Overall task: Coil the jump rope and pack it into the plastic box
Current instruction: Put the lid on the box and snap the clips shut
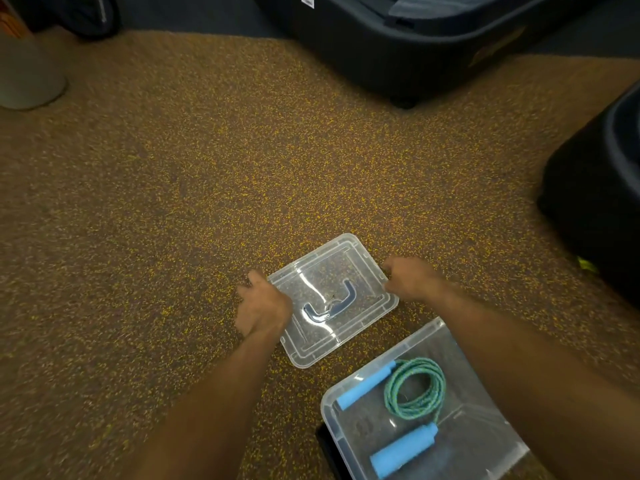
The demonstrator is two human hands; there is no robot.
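Left hand (263, 306) and right hand (410, 277) grip opposite edges of the lid (332, 271), probably light, stiff and slick, so the edges give the surest hold. The rope (415, 386) lies coiled in the box (332, 403) behind the right hand.

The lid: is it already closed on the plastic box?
No: the lid lies flat on the floor beside the open plastic box, while the left hand and right hand hold its opposite edges.

The near edge cuts off the plastic box (325, 405), and the right forearm covers its right wall. I see the left hand (263, 303) and right hand (412, 277) only blurred, fingertips out of sight at the edges of the lid (346, 261), so I can't judge either grip.
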